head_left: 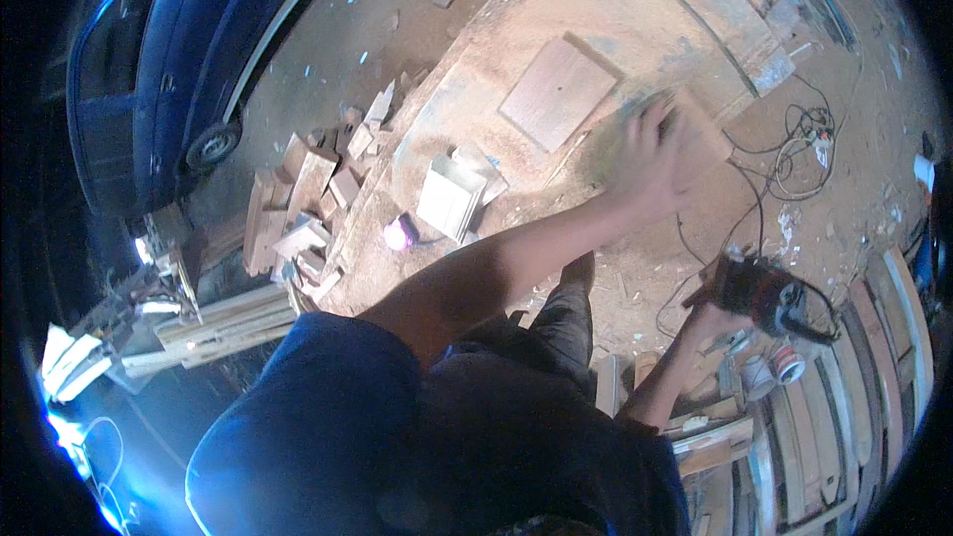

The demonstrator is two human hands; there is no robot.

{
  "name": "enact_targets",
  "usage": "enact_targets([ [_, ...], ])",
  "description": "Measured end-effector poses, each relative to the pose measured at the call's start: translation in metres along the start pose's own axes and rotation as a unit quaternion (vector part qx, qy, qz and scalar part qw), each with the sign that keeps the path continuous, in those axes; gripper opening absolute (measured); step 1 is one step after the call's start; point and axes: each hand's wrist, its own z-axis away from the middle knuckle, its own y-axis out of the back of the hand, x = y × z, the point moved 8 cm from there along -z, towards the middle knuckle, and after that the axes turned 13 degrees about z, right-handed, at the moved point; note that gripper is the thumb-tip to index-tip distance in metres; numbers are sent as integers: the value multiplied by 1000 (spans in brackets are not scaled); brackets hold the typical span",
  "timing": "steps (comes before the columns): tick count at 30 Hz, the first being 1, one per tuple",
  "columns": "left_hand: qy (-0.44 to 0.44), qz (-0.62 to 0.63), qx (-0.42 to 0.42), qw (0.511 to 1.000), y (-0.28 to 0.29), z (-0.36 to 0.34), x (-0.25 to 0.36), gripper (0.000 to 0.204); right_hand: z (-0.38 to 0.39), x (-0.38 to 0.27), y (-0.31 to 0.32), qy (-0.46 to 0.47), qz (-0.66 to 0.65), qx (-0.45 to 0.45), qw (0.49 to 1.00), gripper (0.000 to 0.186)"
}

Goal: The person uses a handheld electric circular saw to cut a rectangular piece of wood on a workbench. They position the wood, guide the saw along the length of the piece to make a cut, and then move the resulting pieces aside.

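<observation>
From my place I can read no word, number or sign in this view. The red-and-white container (788,364) seems to carry some label, but it is too small for me to read. On the dark power tool (756,290) also, I cannot make out any letters.

Left hand (657,159) motion-blurred against a tan piece (711,131), grip unclear; right hand (720,320) grasping a dark power tool (756,290).
A wooden board (561,91) lies flat on the worktable (467,104); scrap wood (313,177) heaps along its left edge, near a pale stack (447,201).
</observation>
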Motion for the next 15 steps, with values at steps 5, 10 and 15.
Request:
enact_targets([
  [5,56,6,74,996,111,161,-92,118,81,-41,-6,220,704,112,666,61],
  [10,136,-152,113,973,177,235,-180,119,86,-30,-26,328,684,87,645,54],
  [15,-39,-170,112,978,151,146,-130,106,72,-2,-30,325,651,-9,686,66],
])
